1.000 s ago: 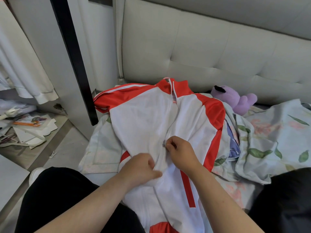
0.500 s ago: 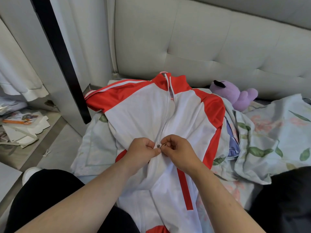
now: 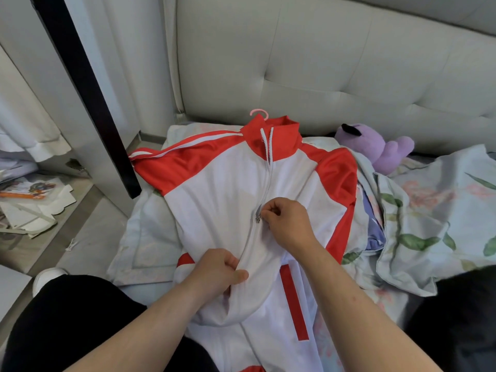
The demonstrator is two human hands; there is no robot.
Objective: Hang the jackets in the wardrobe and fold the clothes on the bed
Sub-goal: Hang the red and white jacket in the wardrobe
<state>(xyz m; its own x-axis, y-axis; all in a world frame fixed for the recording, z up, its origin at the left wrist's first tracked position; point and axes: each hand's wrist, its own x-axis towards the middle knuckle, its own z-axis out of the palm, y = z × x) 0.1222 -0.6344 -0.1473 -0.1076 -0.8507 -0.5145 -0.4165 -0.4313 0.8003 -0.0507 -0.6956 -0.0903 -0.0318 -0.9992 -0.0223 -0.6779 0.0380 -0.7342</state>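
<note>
A white and red zip jacket (image 3: 220, 194) lies face up on the bed, collar toward the headboard. A pink hanger hook (image 3: 259, 113) pokes out of its collar. My right hand (image 3: 287, 221) pinches the zipper pull (image 3: 257, 214) at mid-chest. Lower down, my left hand (image 3: 217, 272) grips a bunch of the white front fabric beside the zip. The zip is closed below the pull and open above it up to the collar.
A floral quilt (image 3: 429, 210) is heaped on the right of the bed with a purple plush toy (image 3: 375, 149) behind it. The padded headboard (image 3: 322, 63) runs along the back. At left stands the wardrobe with a dark door edge (image 3: 88, 95), hanging white clothes (image 3: 24, 122) and papers (image 3: 32, 194) on its floor.
My right hand has drawn the zipper pull up the jacket, away from my left hand. My left hand dropped lower and holds the fabric. The view tilted up, showing the hanger hook.
</note>
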